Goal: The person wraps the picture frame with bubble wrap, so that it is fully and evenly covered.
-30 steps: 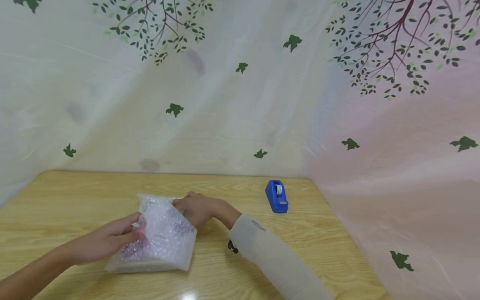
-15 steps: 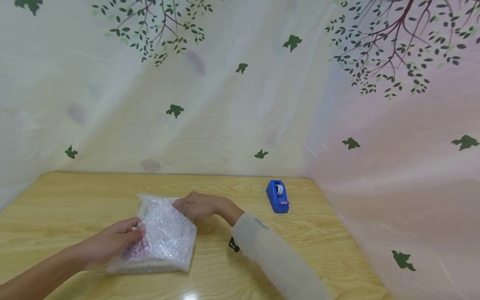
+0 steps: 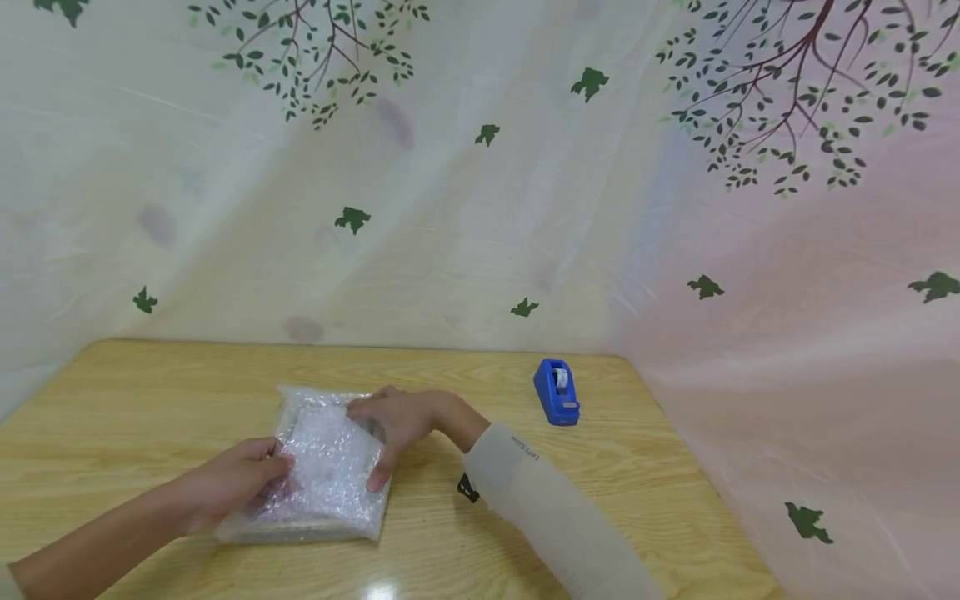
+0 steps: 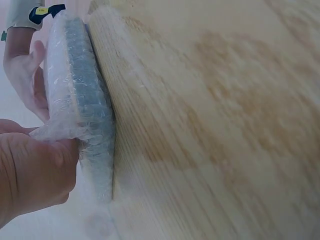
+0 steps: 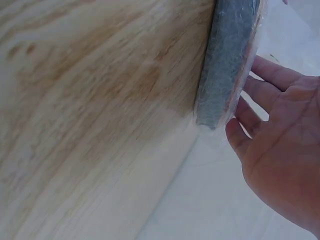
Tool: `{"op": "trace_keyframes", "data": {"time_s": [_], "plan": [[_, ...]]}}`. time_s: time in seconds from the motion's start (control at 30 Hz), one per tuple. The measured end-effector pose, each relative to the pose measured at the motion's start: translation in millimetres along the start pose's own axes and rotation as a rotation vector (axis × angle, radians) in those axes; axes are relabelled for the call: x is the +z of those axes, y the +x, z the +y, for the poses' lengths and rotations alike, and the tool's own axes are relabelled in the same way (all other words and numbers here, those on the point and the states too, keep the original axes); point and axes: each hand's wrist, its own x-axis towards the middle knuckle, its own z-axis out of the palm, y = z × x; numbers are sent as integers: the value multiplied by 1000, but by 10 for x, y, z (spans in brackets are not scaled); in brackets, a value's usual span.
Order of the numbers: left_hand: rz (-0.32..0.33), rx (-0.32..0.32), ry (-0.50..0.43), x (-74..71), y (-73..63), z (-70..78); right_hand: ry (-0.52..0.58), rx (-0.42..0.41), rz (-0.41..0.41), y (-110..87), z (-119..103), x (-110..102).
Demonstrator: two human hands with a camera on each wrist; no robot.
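A flat, boxy package (image 3: 322,467) wrapped in clear bubble wrap lies on the wooden table in the head view. My left hand (image 3: 236,482) pinches a gathered edge of the wrap at the package's left side; the left wrist view shows the wrap (image 4: 62,127) bunched between thumb and fingers. My right hand (image 3: 405,421) rests on the far right part of the package, thumb spread toward the near side. In the right wrist view its fingers (image 5: 260,95) lie loosely on the top face. Grey-green sides (image 5: 225,60) show through the wrap; the item's kind is hidden.
A blue tape dispenser (image 3: 557,392) with a white roll stands toward the back right of the table (image 3: 600,500). A cloth backdrop (image 3: 450,208) printed with leaves and branches hangs behind and to the right. A small black device (image 3: 468,488) shows by the right wrist.
The wrap now lies flatter over the top of the package. My right thumb has come up onto the top face and spread away from the fingers. My left hand keeps its pinch.
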Motion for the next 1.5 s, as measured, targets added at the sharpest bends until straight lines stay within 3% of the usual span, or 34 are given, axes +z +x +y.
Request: {"op": "trace_keyframes", "data": {"time_s": [0.23,0.53,0.6,0.7,0.77,0.83,0.97,1.03,1.13,1.3,1.5], "plan": [[22,-14,9,12,-13,11,-142,-21,54,41,-22,37],[6,-14,11,-34,-22,23,-182,3,81,52,-69,46],[19,-14,37,-44,-29,38,-201,0,85,64,-77,53],[99,20,164,-51,-41,86,-213,6,88,71,-96,62],[163,68,293,-41,-59,140,-220,10,86,68,-104,58],[244,148,491,-6,-78,198,-221,15,83,58,-108,50],[352,409,860,85,-101,267,-224,12,83,33,-113,30],[360,526,968,112,-89,267,-225,12,85,31,-109,29],[292,658,1042,102,-54,239,-230,8,90,35,-100,33],[196,694,1077,44,-19,189,-235,2,92,40,-94,48],[205,670,1135,-1,19,129,-223,-1,97,16,-103,54]]}}
